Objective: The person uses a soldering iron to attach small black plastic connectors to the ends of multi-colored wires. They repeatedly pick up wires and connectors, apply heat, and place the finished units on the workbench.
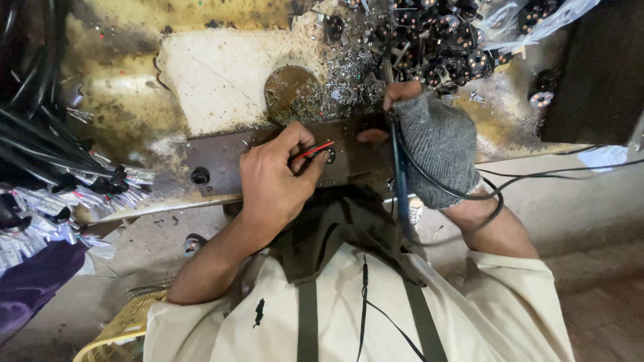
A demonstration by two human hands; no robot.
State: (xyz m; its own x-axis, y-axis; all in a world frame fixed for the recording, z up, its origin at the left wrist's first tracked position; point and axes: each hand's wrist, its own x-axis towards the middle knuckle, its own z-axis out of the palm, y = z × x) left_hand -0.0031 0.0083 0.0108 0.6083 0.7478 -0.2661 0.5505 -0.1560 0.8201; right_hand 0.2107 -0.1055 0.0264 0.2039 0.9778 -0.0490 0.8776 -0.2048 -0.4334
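My left hand is bare and pinches a thin pair of red and black wires against a dark metal bar at the bench's front edge. The wire ends lie by a small round part on the bar. My right hand wears a grey knitted glove and grips a slim blue-handled tool whose black cable loops off to the right. The tool's tip is hidden under the glove, just right of the wires.
A pile of small black round parts and a clear plastic bag lie at the back. Metal shavings surround a round brown disc. Black cables with bagged ends crowd the left. A yellow basket sits low left.
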